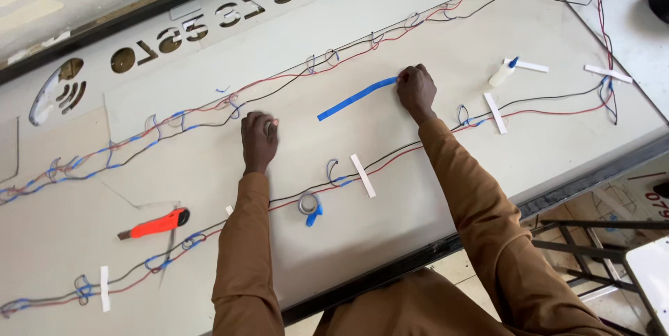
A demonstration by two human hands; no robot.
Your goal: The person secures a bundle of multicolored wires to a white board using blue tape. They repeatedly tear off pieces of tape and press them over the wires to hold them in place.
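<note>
Blue tape strip [355, 98] stretches between both hands.

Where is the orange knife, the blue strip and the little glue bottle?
orange knife [157, 224], head view, middle of its handle.
blue strip [355, 99], head view, middle of its length.
glue bottle [500, 75], head view, its white body.

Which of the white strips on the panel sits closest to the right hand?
The white strip lying across the wires just right of the right hand. The strips by the glue bottle and at the far right edge lie farther off; the one near the tape roll is lower.
</note>
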